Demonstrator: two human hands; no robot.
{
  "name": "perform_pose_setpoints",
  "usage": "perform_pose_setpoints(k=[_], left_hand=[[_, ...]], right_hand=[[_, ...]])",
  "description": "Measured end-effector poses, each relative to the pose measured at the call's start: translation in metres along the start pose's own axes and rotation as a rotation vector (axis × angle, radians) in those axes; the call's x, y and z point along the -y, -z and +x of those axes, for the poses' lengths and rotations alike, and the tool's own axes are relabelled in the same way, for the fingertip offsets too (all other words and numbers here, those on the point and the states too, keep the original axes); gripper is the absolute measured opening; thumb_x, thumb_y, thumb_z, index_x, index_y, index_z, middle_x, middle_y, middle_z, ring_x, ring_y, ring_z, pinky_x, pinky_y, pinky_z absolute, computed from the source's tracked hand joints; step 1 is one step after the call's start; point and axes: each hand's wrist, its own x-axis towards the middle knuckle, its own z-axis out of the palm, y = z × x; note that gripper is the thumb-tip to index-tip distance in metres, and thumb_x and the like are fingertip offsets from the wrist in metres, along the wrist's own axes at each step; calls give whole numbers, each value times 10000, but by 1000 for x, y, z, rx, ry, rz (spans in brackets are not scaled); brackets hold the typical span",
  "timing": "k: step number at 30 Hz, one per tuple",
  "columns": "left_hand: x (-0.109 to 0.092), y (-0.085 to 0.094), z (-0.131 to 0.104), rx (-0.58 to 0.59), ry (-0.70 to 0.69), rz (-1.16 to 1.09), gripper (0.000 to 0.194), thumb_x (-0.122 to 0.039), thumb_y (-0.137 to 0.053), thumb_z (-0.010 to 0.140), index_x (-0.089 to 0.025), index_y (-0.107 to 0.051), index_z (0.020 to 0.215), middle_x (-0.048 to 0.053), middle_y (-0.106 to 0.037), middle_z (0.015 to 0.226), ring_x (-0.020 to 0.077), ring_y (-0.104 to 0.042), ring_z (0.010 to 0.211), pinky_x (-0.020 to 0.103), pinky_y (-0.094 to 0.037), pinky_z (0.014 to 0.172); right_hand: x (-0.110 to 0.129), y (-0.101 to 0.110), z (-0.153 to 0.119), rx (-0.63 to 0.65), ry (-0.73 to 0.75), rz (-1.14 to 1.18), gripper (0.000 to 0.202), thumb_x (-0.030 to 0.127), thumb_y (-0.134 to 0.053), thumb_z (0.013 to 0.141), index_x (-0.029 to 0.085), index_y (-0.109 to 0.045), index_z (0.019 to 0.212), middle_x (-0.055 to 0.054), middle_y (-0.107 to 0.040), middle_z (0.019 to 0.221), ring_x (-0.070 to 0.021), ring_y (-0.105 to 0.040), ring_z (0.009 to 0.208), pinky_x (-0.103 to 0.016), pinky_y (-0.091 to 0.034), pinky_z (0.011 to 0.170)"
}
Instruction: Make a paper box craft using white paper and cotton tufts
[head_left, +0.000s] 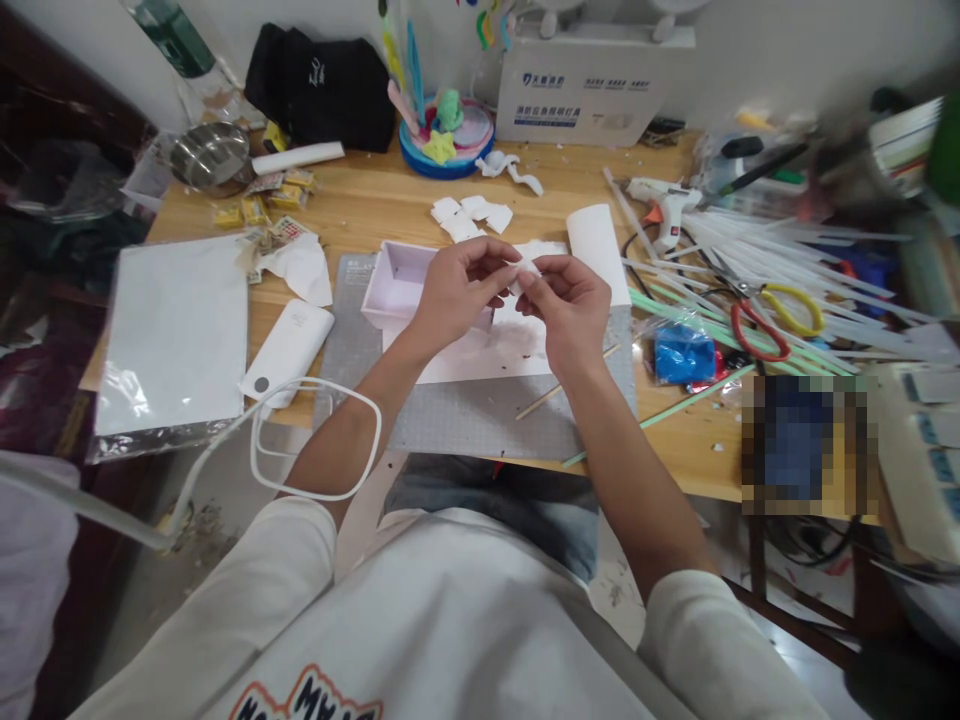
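Between my two hands, over the middle of the desk, is a small white piece of paper (pixel 524 272). My left hand (pixel 466 290) pinches its left side and my right hand (pixel 568 300) pinches its right side, fingertips almost meeting. Behind my left hand stands an open pale lilac box (pixel 401 280), partly covered by that hand. Below the hands a white sheet (pixel 457 358) lies on a grey cutting mat (pixel 450 425). Torn white paper pieces (pixel 469 215) lie beyond the hands, and a roll of white paper (pixel 598 245) is right of them.
A thin wooden stick (pixel 559 390) lies on the mat. Rightward are a glue gun (pixel 667 205), scissors (pixel 795 308) and many plastic strips (pixel 795 250). A white power bank (pixel 289 345) with a cable (pixel 375 440) lies left, beside a bagged paper pack (pixel 176 330). Behind is a blue tray (pixel 442 168).
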Motion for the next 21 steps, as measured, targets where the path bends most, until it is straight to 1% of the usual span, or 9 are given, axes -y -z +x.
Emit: perform_pose_setpoints(k=[2,6,8,13,16,19,21], left_hand=[[0,0,0,-4,-12,5,133,-215,-725,856,-182,-672,973,-1,-697,789,89,-664,668,201,-567,613],[2,1,3,-36,-40,-8,112,-208,-710,866,-199,-632,947,-20,-660,778,78,-640,664,175,-551,588],[4,1,4,-35,-65,-12,110,-215,-711,869,-197,-617,924,-31,-641,760,66,-618,635,160,-538,572],[6,1,3,-36,-124,-16,122,-275,-718,876,-195,-627,890,-38,-609,710,66,-596,614,155,-529,551],[5,2,1,-20,-131,-29,157,-330,-730,871,-202,-666,938,-28,-621,744,83,-622,658,167,-538,548],[1,4,0,32,-109,-32,208,-316,-770,826,-199,-705,986,-22,-657,764,88,-637,671,178,-554,563],[0,5,-1,58,-92,-31,207,-301,-784,801,-184,-730,964,-14,-686,768,87,-646,675,187,-568,589]], right_hand=[[1,0,0,17,-13,4,414,562,-866,672,249,-672,859,76,-619,618,-77,-605,515,-213,-513,507],[3,2,-2,30,-87,39,414,643,-733,786,250,-677,903,44,-657,685,-89,-652,585,-202,-513,506],[6,3,-3,25,-134,53,389,625,-720,803,245,-684,879,39,-660,691,-88,-658,605,-190,-506,505],[12,-1,-6,48,-184,75,243,426,-840,718,226,-714,769,49,-654,650,-74,-629,588,-180,-502,512],[12,-3,-6,23,-174,94,261,435,-845,711,215,-706,718,50,-638,607,-67,-594,543,-187,-491,502],[10,-4,-4,-11,-150,105,316,476,-851,701,207,-686,675,53,-616,575,-56,-547,500,-193,-481,496],[9,-5,-4,-21,-143,111,335,490,-854,695,202,-686,669,48,-625,583,-52,-537,497,-193,-476,497]])
